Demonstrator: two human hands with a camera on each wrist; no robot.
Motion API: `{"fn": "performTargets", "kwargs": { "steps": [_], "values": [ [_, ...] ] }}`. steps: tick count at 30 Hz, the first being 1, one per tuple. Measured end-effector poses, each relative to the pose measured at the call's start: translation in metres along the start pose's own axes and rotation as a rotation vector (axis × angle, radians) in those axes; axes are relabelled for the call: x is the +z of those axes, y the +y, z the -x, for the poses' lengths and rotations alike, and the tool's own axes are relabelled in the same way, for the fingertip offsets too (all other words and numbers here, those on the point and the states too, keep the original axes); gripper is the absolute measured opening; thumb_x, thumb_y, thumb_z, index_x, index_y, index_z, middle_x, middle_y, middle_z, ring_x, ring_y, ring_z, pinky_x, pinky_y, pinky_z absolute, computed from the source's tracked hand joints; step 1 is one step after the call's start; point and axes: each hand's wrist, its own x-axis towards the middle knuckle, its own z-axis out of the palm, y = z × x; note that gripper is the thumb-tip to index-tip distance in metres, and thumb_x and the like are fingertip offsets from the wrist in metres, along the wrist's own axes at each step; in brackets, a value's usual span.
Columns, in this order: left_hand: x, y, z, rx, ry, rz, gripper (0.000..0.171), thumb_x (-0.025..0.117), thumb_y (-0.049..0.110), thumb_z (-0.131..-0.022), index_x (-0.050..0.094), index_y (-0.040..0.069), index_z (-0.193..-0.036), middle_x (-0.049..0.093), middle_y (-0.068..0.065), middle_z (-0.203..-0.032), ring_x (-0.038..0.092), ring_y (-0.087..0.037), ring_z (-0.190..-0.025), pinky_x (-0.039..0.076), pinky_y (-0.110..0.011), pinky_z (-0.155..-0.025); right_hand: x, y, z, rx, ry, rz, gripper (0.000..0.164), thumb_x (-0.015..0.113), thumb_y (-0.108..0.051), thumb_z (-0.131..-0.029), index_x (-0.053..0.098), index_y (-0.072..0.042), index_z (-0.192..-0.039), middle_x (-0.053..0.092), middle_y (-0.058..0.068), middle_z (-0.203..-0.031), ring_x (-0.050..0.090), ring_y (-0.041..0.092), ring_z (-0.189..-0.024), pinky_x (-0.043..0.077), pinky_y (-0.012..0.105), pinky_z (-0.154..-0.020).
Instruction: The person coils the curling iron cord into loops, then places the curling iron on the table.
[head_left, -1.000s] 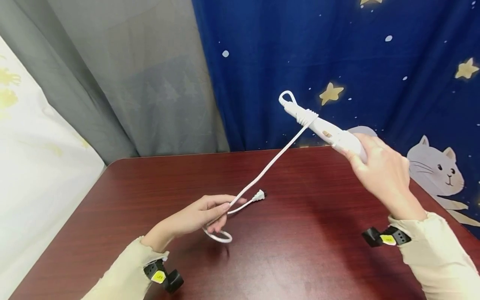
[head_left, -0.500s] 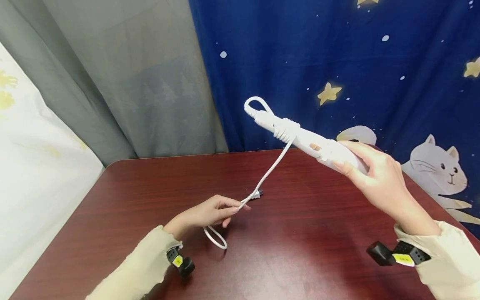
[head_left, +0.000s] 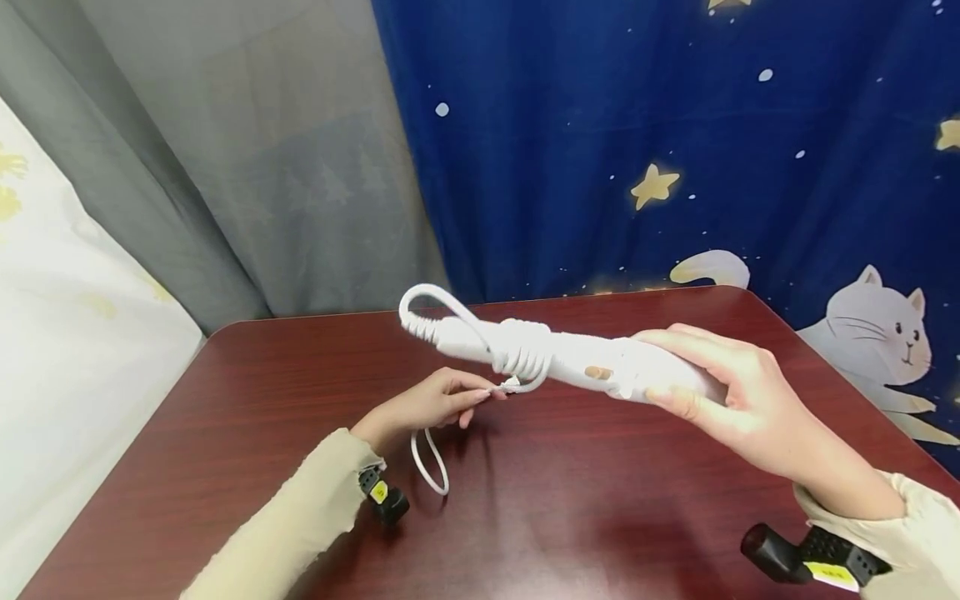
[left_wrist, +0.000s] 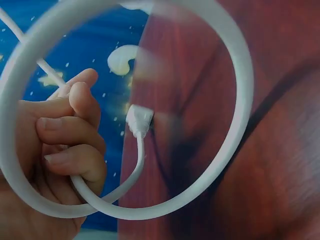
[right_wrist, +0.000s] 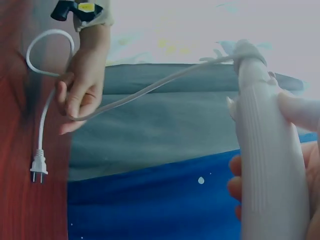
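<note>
My right hand [head_left: 738,396] grips the wide end of a white corded hair styling iron [head_left: 577,358], held up over the table and nearly level. Several turns of its white cord [head_left: 522,348] wrap the narrow end, where the cord also makes a loop. In the right wrist view, ribbed lines run along the iron [right_wrist: 267,150], and the cord stretches from it to my left hand [right_wrist: 86,75]. My left hand [head_left: 435,398] pinches that cord between thumb and fingers. A loop of slack cord [left_wrist: 242,100] hangs by this hand, and the two-pin plug [right_wrist: 39,164] dangles at the cord's end.
Below both hands lies a dark red wooden table [head_left: 540,500]. A grey curtain [head_left: 300,167] and a blue star-patterned curtain [head_left: 562,150] hang behind its far edge. White cloth [head_left: 75,292] covers the left side. Each wrist wears a black camera [head_left: 776,554].
My right hand has lowered the iron and swung its narrow end left and down, toward my left hand. The left hand has shifted slightly right and away, still pinching the cord.
</note>
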Motion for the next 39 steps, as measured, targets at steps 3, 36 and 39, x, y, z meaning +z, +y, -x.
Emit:
{"fn": "performTargets", "kwargs": {
  "steps": [3,36,39],
  "values": [
    [-0.011,0.001,0.000,-0.060,0.088,-0.040,0.021,0.047,0.006,-0.095,0.062,-0.008,-0.096,0.052,-0.005,-0.055,0.038,-0.005,-0.039,0.030,-0.018,-0.038,0.000,0.000,0.002,-0.021,-0.046,-0.006,0.043,0.071,-0.004,-0.074,0.061,-0.012,-0.115,0.060,-0.007,-0.101,0.051,0.004,-0.082,0.038,0.018,-0.069],
    [-0.084,0.058,-0.006,-0.001,0.333,-0.348,0.017,0.062,0.013,-0.088,0.070,-0.001,-0.094,0.060,-0.008,-0.059,0.039,-0.007,-0.042,0.029,-0.021,-0.041,0.031,0.014,0.007,-0.102,-0.474,0.240,0.023,0.062,-0.049,-0.082,0.060,-0.039,-0.103,0.046,-0.026,-0.077,0.042,-0.007,-0.061,0.033,0.015,-0.049],
    [-0.084,0.070,-0.003,0.005,0.349,-0.386,0.017,0.063,0.015,-0.088,0.070,0.001,-0.093,0.062,-0.006,-0.061,0.047,-0.009,-0.047,0.032,-0.023,-0.043,0.036,0.016,0.005,-0.074,-0.511,0.298,0.023,0.060,-0.052,-0.082,0.061,-0.039,-0.100,0.044,-0.025,-0.074,0.040,-0.005,-0.059,0.032,0.016,-0.048]
  ]
}}
